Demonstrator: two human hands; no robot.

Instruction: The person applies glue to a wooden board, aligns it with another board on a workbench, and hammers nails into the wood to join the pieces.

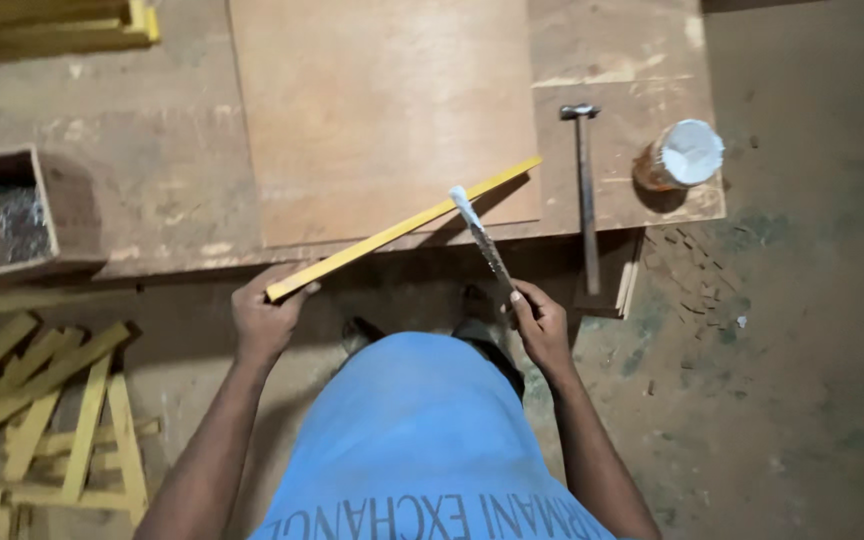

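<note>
Left hand (265,318) gripping near end of yellow strip (404,228), slanting far-right over plywood sheet (382,110). Right hand (540,322) holding glue-tipped stick (479,238) touching strip. Hammer (584,190) and white-topped jar (680,156) to right; yellow offcuts (47,400) near left.

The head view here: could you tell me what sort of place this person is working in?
Most likely a small woodworking shop. The left hand holds a yellow wooden strip over a plywood bench, the right hand a glue-tipped stick; a hammer lies near, with offcuts on the floor.
</note>
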